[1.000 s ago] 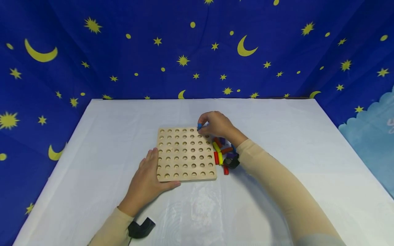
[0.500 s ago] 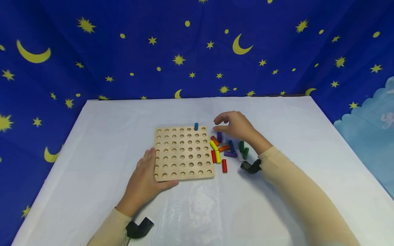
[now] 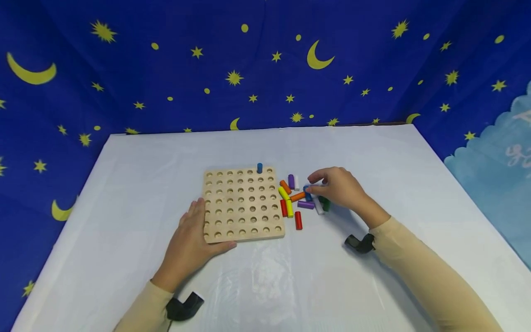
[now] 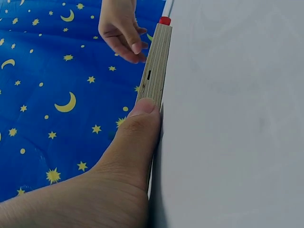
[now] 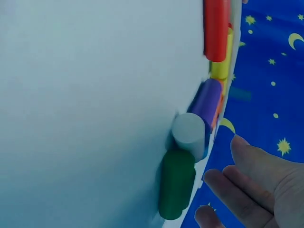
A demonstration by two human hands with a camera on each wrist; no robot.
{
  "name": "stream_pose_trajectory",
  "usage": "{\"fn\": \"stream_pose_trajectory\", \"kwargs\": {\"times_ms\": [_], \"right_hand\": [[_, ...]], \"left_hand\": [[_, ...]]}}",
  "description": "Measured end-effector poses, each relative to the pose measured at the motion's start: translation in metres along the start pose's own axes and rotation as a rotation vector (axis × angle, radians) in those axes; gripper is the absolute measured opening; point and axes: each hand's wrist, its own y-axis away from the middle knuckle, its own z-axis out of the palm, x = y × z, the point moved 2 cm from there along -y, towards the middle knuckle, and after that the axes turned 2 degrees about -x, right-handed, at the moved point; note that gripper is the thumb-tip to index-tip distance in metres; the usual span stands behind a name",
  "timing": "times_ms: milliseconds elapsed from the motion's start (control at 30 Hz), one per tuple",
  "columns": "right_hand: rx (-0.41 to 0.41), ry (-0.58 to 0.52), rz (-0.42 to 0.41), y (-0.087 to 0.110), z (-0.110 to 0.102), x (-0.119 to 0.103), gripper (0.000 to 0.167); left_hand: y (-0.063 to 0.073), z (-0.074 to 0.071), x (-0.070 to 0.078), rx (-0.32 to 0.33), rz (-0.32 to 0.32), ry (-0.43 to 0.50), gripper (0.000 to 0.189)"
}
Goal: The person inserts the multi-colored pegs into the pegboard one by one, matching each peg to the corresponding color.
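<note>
A square wooden pegboard (image 3: pixel 215 193) with rows of round holes lies on the table. One blue peg (image 3: pixel 259 168) stands upright in its back row. My left hand (image 3: pixel 186 240) steadies the board's near left corner, fingers along the left side and thumb (image 4: pixel 142 118) against the front edge. Right of the board, my right hand (image 3: pixel 342 186) reaches over loose pegs, thumb and fingers apart, with its thumb tip right at a second blue peg (image 3: pixel 308 196). In the right wrist view, a green peg (image 5: pixel 175 185) and a white peg (image 5: pixel 190 130) lie near the spread fingers.
Several other pegs lie beside the board, among them a red peg (image 3: pixel 298 220), a yellow peg (image 3: pixel 289 208), an orange peg (image 3: pixel 297 197) and a purple peg (image 3: pixel 306 204). A white-covered table (image 3: pixel 157 161) meets a blue star-patterned curtain (image 3: pixel 186 64) at the back.
My right hand has let go of the blue peg, which now stands in the back row, and has moved right and down to the loose pegs. The left hand stays on the board.
</note>
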Motion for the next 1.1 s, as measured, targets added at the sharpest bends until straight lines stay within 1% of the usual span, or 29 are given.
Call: {"fn": "stream_pose_trajectory", "kwargs": {"times_ms": [200,400,533,700,867,1100], "right_hand": [[-0.013,0.053,-0.012,-0.001,0.004,-0.002,0.032],[-0.047,0.084,-0.019,-0.004,0.006,-0.002,0.031],[-0.094,0.096,-0.032,-0.007,0.003,-0.005,0.03],[-0.18,0.128,-0.031,-0.014,-0.002,-0.009,0.027],[-0.233,0.165,-0.077,-0.022,-0.004,-0.01,0.026],[-0.251,0.179,-0.142,-0.027,-0.005,-0.012,0.023]], "left_hand": [[0.0,-0.001,-0.002,-0.001,-0.003,0.006,0.138],[-0.001,-0.001,-0.002,-0.004,-0.006,0.006,0.139],[-0.001,-0.002,-0.002,-0.002,-0.005,0.004,0.139],[-0.001,-0.002,-0.002,-0.007,-0.014,0.004,0.14],[-0.001,-0.001,-0.002,-0.013,-0.016,0.007,0.14],[-0.001,-0.001,-0.002,-0.015,-0.017,0.011,0.14]]}}
